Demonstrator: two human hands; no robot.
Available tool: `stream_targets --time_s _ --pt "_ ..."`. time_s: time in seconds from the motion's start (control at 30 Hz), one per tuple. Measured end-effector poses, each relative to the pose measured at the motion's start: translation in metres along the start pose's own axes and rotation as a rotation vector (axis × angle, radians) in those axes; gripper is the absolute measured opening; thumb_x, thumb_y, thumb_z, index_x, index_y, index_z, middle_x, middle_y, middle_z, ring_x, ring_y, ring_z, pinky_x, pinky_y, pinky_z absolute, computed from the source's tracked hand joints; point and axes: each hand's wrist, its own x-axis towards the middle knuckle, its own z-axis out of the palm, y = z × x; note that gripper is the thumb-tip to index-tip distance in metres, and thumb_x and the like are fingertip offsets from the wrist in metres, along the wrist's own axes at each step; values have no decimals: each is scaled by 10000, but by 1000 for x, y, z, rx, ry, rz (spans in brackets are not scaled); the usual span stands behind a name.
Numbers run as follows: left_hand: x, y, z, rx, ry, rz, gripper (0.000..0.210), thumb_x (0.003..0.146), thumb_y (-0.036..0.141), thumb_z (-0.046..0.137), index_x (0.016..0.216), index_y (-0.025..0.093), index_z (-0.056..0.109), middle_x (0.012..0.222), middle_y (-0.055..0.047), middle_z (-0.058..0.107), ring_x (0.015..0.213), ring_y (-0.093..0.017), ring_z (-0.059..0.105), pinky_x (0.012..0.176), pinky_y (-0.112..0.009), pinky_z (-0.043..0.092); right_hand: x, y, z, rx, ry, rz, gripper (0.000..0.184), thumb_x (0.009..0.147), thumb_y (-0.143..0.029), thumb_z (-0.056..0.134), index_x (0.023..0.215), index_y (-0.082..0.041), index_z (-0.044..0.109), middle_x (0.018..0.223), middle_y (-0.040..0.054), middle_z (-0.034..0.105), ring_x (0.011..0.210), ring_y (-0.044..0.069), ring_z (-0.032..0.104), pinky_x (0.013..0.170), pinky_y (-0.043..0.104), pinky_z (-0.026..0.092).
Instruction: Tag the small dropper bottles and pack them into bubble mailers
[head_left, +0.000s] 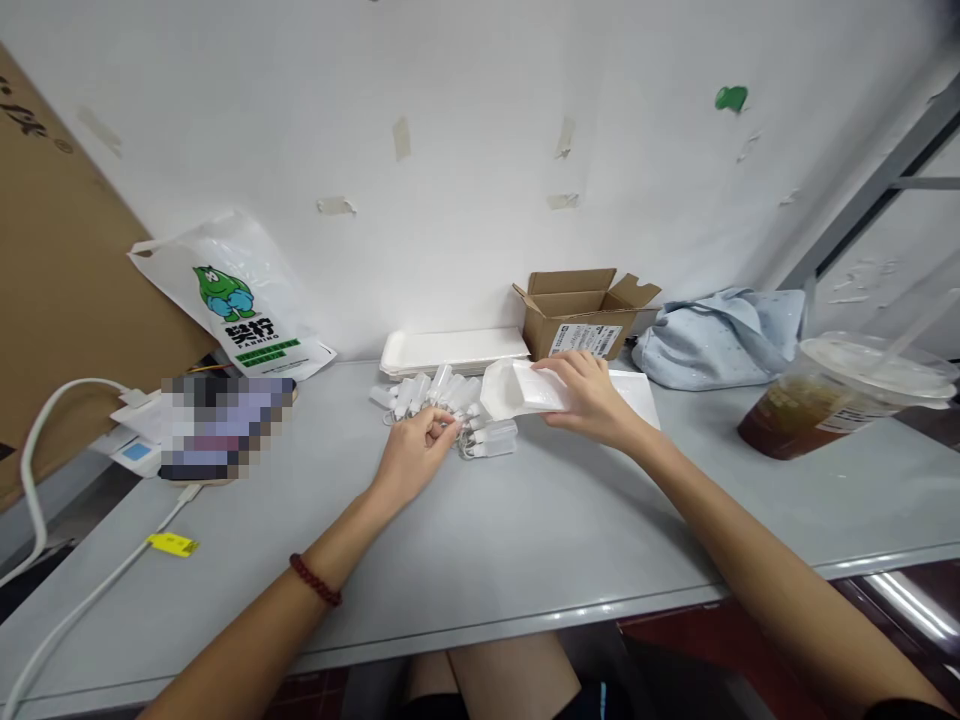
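Note:
A white padded envelope (541, 388) lies tilted in my right hand (589, 395), its opened end turned left above the table. The fingers are closed over its upper side. Beside that opening is a pile of small clear plastic tubes (424, 388) with white ends and thin cord loops. My left hand (418, 452) is at the front edge of the pile, thumb and forefinger pinched together. Whether a tube or a loop is between them is hidden. One tube (496, 440) lies just right of that pinch, under the envelope's mouth.
Behind the pile is a stack of white envelopes (450, 350), with an open cardboard box (574, 315) next to it. A blue cloth bag (720, 340) and an iced drink cup (832, 395) stand right. A phone (225, 430) with a white cable (105, 580) is left, before a plastic bag (240, 300).

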Motion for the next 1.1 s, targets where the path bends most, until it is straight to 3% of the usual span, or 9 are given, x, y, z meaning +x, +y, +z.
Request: stream_targets --time_s 0.13,0.37,0.73,0.9,1.03,1.1 --pt "7 0 6 -30 15 22 307 819 447 547 727 166 629 474 48 509 473 -113 472 525 -240 366 1 1 3 -22 -13 22 503 694 -254 646 1174 -245 497 1132 80 615 1038 305 457 840 426 318" --pt "7 4 -1 -189 8 -71 294 832 400 529 652 169 550 493 49 494 448 -87 425 450 -208 319 1 3 4 -24 -40 23 506 685 -242 646 1171 -240 505 1131 90 614 1032 310 452 856 449 327" --pt "0 16 -14 -299 320 -98 192 825 286 557 674 167 548 507 54 474 456 -66 420 434 -175 323 -2 -5 3 -20 -45 -31 492 730 -236 614 1201 -209 476 1116 108 587 1029 302 467 872 442 390" --pt "-7 22 -5 -348 187 -86 224 834 320 564 674 165 588 482 53 480 410 -65 392 409 -189 312 -4 -26 1 54 -28 -150 478 764 -238 598 1217 -201 452 1132 128 579 1012 288 527 831 413 431" --pt "-14 28 3 -251 76 89 219 837 327 570 728 178 688 460 43 496 445 -94 448 463 -212 358 -6 -42 2 49 -19 -256 453 777 -236 586 1208 -185 454 1085 133 585 956 279 543 784 391 448" --pt "-15 29 1 -192 58 144 277 845 344 562 657 184 686 439 41 483 441 -98 449 476 -222 365 -6 -44 2 47 -32 -272 452 777 -233 581 1208 -188 453 1081 132 587 946 276 544 777 388 450"
